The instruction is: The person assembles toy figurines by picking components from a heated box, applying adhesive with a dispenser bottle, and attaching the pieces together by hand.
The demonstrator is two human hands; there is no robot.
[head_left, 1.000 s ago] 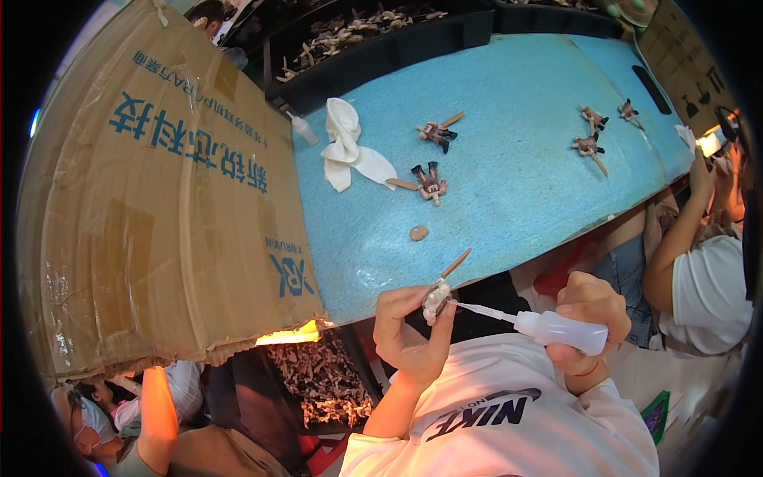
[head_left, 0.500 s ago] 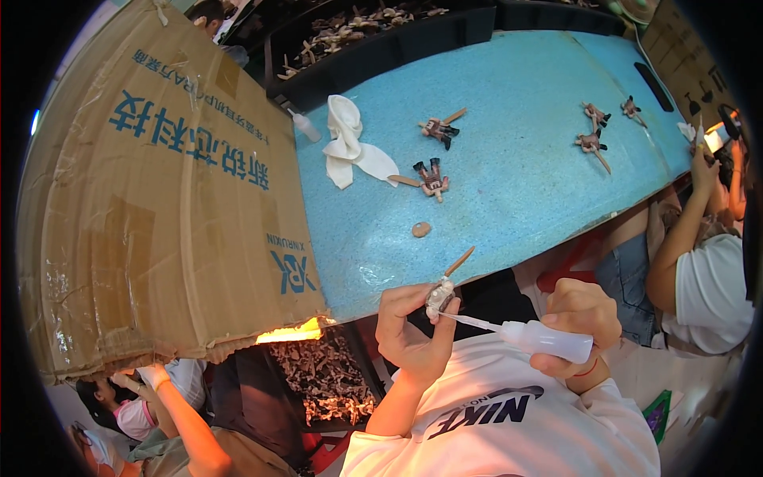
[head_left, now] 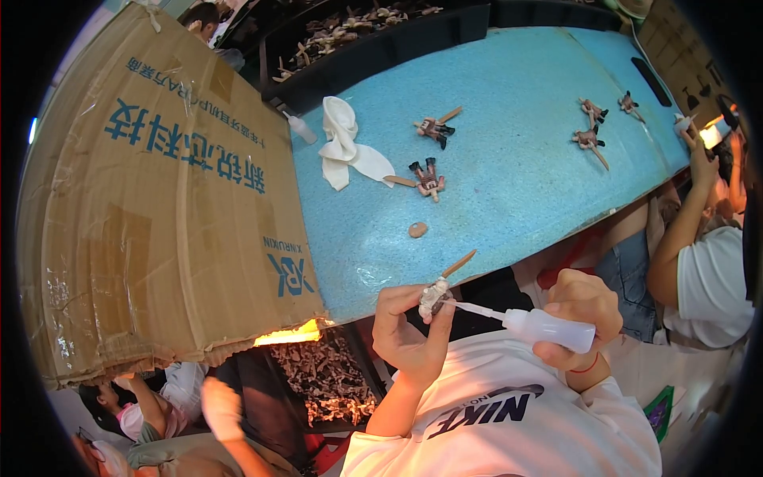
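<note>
My left hand [head_left: 409,338] pinches a small whitish figurine [head_left: 434,296] between thumb and fingers, just off the table's near edge. A brown wooden stick [head_left: 459,263] juts up and right from it. In my right hand [head_left: 586,314] lies a translucent white squeeze bottle [head_left: 556,331], tilted nearly flat. Its thin nozzle [head_left: 482,308] points left, the tip at the figurine's right side; I cannot tell whether it touches. Beyond my left hand, a small tan rounded piece [head_left: 417,230] rests on the blue table [head_left: 509,183].
Figurines on sticks [head_left: 430,180] lie across the table, more at far right. A white cloth [head_left: 340,143] and another bottle [head_left: 301,128] sit by a large cardboard box [head_left: 175,207]. Black bins [head_left: 381,57] of parts stand behind; another tray [head_left: 330,381] is below. Co-workers sit right [head_left: 707,278] and lower left.
The nozzle tip has moved slightly up along the figurine's side, and my left hand has shifted a little. At lower left, a co-worker's hand has moved right and down.
</note>
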